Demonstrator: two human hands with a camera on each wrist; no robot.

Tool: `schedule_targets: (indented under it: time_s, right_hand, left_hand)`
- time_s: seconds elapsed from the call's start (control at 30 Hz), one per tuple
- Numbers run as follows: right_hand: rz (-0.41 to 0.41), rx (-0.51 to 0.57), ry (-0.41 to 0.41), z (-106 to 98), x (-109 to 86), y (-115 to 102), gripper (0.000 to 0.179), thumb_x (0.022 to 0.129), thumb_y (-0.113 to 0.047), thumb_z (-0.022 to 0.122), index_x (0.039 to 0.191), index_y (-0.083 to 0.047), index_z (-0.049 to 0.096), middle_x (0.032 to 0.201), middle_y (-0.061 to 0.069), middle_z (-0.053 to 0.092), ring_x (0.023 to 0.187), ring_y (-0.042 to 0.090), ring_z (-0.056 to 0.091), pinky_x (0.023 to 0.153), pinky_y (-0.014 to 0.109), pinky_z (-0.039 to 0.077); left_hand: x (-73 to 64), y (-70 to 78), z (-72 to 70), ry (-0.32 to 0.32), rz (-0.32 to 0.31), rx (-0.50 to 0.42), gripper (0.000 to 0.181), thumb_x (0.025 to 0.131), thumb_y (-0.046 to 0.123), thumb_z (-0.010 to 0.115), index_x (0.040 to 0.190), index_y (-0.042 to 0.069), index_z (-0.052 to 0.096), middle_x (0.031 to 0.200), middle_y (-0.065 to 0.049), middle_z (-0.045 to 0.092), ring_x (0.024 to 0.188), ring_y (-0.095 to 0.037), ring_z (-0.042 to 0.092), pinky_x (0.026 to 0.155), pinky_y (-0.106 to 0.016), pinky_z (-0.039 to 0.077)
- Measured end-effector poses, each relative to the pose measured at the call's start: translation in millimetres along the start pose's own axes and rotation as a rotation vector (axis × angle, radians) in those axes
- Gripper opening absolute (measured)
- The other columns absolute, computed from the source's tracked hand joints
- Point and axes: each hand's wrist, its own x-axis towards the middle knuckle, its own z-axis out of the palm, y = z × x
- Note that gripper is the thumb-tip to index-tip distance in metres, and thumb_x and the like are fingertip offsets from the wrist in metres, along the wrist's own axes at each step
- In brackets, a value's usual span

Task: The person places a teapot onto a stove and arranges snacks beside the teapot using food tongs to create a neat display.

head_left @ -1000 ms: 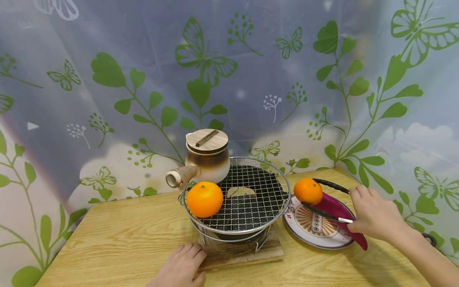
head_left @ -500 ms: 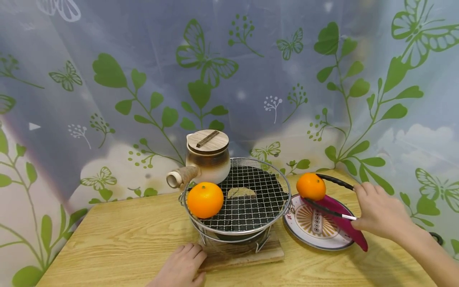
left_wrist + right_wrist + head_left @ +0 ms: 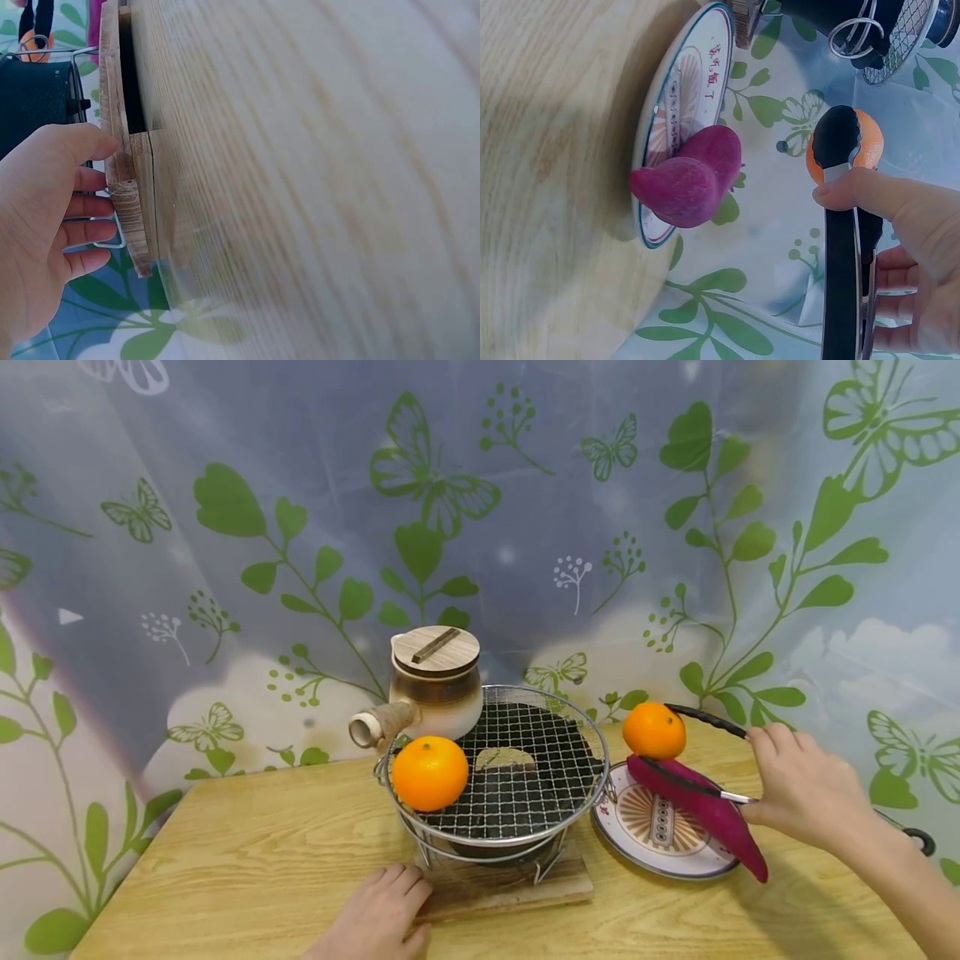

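My right hand (image 3: 806, 781) grips a pair of black-tipped tongs (image 3: 708, 720), thumb on one arm and fingers on the other. Between the tong tips an orange mandarin (image 3: 654, 732) is pinched above the far edge of a white patterned plate (image 3: 637, 835). A purple sweet potato (image 3: 708, 810) lies across that plate, one end past its rim; in the right wrist view the mandarin (image 3: 869, 139) is partly covered by the tongs (image 3: 841, 255). My left hand (image 3: 378, 910) touches the left front corner of a wooden board (image 3: 517, 893) with loosely bent fingers.
On the board stands a round stove with a wire mesh grill (image 3: 540, 777). A second mandarin (image 3: 430, 774) and a lidded clay pot (image 3: 442, 702) with a side handle sit on its left half. A printed cloth (image 3: 300, 568) hangs behind the wooden table (image 3: 262, 852).
My right hand has raised the tongs and mandarin and shifted them slightly right, so more of the sweet potato shows. My left hand stays at the board.
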Motion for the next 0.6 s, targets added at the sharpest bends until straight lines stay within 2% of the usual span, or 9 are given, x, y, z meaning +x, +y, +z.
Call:
schedule_targets:
  time_s: [0.37, 0.6]
  right_hand:
    - [-0.01, -0.015, 0.029, -12, 0.7, 3, 0.09, 0.056, -0.033, 0.081, 0.123, 0.013, 0.042, 0.118, 0.031, 0.044, 0.1, 0.048, 0.046, 0.055, 0.056, 0.046]
    - [-0.011, -0.056, 0.103, -19, 1.5, 1, 0.091, 0.052, -0.034, 0.082, 0.12, 0.011, 0.043, 0.115, 0.029, 0.044, 0.097, 0.046, 0.047, 0.056, 0.055, 0.046]
  left_hand:
    - [0.1, 0.2, -0.7, 0.043, 0.023, 0.003, 0.029, 0.074, 0.031, 0.068, 0.093, 0.01, 0.062, 0.089, -0.001, 0.056, 0.082, -0.017, 0.053, 0.069, -0.032, 0.046]
    - [0.0, -0.5, 0.1, 0.042, 0.02, -0.003, 0.028, 0.074, 0.031, 0.068, 0.093, 0.01, 0.062, 0.089, -0.001, 0.056, 0.083, -0.017, 0.053, 0.07, -0.032, 0.046]
